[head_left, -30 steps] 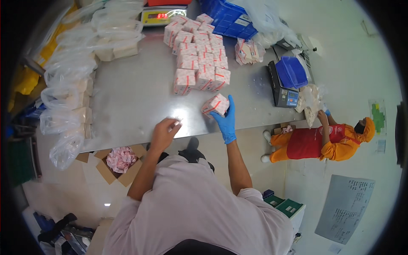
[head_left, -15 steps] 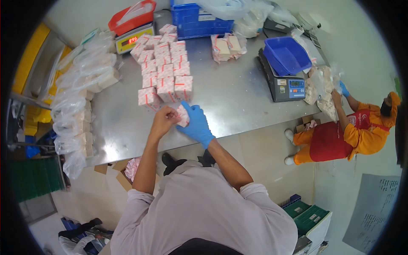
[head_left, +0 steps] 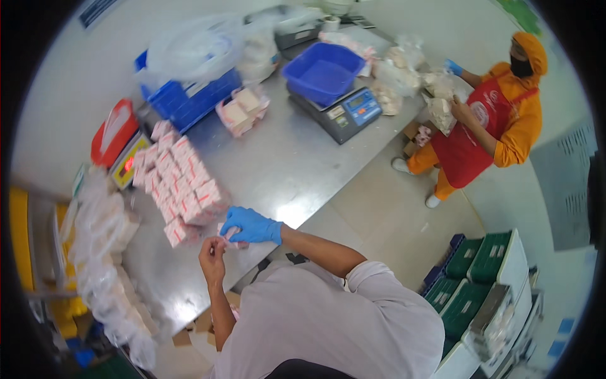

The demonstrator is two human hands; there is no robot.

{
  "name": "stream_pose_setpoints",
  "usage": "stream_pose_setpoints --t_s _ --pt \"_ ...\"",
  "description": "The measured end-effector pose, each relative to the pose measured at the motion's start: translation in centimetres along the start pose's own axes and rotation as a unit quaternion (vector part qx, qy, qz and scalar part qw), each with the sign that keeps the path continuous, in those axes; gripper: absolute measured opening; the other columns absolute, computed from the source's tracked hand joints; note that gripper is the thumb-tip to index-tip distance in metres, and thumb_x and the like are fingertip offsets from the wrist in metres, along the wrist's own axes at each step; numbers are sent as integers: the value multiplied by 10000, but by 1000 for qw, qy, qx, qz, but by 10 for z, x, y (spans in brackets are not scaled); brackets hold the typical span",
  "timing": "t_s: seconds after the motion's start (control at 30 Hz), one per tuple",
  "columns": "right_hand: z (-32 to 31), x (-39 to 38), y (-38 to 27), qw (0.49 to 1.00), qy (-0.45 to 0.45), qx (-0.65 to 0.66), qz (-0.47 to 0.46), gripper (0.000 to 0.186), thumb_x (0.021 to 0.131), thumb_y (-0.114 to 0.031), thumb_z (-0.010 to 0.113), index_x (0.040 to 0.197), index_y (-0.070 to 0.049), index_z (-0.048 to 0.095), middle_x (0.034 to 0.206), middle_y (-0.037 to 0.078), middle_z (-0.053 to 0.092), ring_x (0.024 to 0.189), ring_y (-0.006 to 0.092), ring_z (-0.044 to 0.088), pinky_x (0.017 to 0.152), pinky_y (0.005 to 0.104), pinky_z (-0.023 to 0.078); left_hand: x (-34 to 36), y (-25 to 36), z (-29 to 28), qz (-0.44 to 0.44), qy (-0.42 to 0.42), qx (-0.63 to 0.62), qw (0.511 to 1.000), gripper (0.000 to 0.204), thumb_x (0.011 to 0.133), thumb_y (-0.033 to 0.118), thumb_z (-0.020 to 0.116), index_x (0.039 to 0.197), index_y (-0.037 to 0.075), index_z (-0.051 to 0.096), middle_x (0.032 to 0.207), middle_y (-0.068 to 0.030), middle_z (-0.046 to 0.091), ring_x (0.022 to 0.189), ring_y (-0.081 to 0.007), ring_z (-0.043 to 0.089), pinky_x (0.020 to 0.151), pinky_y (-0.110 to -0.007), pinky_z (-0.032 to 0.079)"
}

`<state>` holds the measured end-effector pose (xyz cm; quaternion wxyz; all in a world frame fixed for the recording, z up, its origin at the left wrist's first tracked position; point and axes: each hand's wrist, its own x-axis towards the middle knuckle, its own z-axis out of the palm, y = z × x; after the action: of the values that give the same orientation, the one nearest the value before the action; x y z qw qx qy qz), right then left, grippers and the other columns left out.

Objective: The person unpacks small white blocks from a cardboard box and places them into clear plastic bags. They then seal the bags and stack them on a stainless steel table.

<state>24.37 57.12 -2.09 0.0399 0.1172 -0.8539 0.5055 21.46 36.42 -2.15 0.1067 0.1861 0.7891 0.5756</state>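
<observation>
At the near edge of the steel table, my right hand (head_left: 254, 225), in a blue glove, is closed over a block wrapped in pink-and-white paper (head_left: 237, 244) and covers most of it. My bare left hand (head_left: 213, 258) is beside the block's left side, its fingers curled and pinched together. Whatever they hold, if anything, is too small to make out. Just beyond my hands stands a stack of similar wrapped blocks (head_left: 183, 186) with red strips on them.
Pale blocks in clear plastic bags (head_left: 104, 252) line the left. A scale with a red tray (head_left: 115, 134), a blue crate (head_left: 189, 98), unwrapped blocks (head_left: 242, 112) and a scale with a blue basin (head_left: 323, 71) stand farther back. A co-worker (head_left: 486, 114) in orange holds bags at right.
The view has swung to the right, so the table appears slanted. My left fingers have drawn slightly away from the wrapped block; my right hand stays on it.
</observation>
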Motion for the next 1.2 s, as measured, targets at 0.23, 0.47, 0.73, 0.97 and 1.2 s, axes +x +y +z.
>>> stream_pose_setpoints --t_s 0.23,0.47,0.73,0.97,1.2 --pt "-51 -17 25 987 138 1 81 171 811 -203 694 904 -78 621 914 133 590 891 326 581 793 405 467 85 23 59 98 -102 -50 989 104 932 120 599 908 19 598 809 3 571 753 -98 531 685 -236 439" --pt "-96 -24 45 914 379 -78 120 133 839 -149 665 935 -72 613 951 145 611 880 344 603 789 415 485 155 37 138 242 -145 56 958 85 907 63 568 946 15 627 814 -95 623 691 -181 614 643 -302 479" --pt "-10 -83 114 891 328 -53 309 340 902 -361 591 929 -32 674 858 159 669 788 277 644 732 390 497 85 -46 147 319 -152 232 906 157 885 135 590 981 51 682 861 -149 667 793 -331 635 688 -431 517" --pt "-37 -55 79 869 239 -12 432 542 885 -523 586 854 5 702 770 176 675 719 314 647 684 381 495 70 -45 165 246 -88 252 932 175 853 148 612 990 70 687 823 -99 586 771 -274 603 672 -400 500" --pt "-41 -64 94 898 331 158 243 306 943 -249 529 936 23 669 777 120 667 695 190 618 687 320 493 98 -13 162 212 -74 245 943 180 793 251 696 873 90 708 789 -63 591 761 -247 628 639 -387 507"
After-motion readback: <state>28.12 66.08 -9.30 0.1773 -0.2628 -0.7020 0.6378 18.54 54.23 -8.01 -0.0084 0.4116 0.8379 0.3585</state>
